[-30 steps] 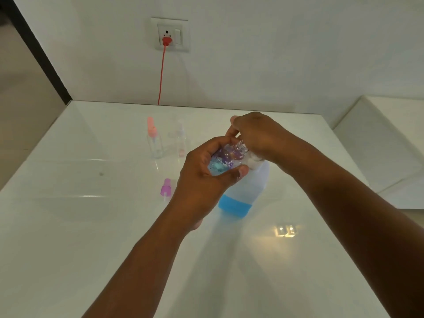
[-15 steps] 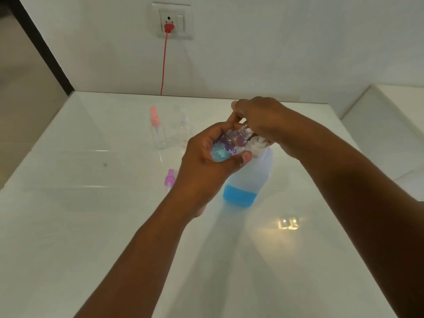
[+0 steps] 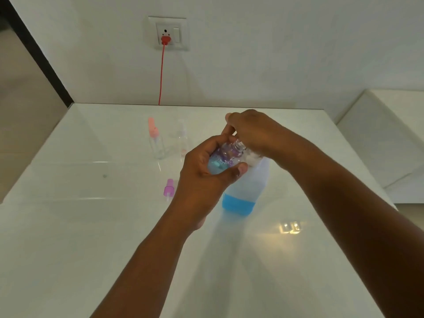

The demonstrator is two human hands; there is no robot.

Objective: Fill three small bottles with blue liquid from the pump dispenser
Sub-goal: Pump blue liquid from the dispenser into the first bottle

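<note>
My left hand (image 3: 204, 177) grips a small clear bottle (image 3: 223, 157), tilted, with blue liquid in its lower part and its open neck up against the pump's spout. My right hand (image 3: 254, 131) rests on top of the pump head, which it hides. Below stands the translucent pump dispenser (image 3: 243, 191) with blue liquid filling only its bottom. A clear bottle with a pink spray cap (image 3: 154, 141) and a second clear bottle (image 3: 182, 141) stand upright at the back left. A loose purple spray cap (image 3: 169, 187) lies on the white table (image 3: 68, 226).
A red cable (image 3: 162, 74) runs from a wall socket (image 3: 168, 33) down behind the table's far edge. A white ledge (image 3: 390, 134) sits to the right of the table. The table's left edge borders a brown floor.
Both hands, the small bottle and the dispenser hold the same pose relative to each other. The view shifts a little, so everything sits slightly differently in the frame.
</note>
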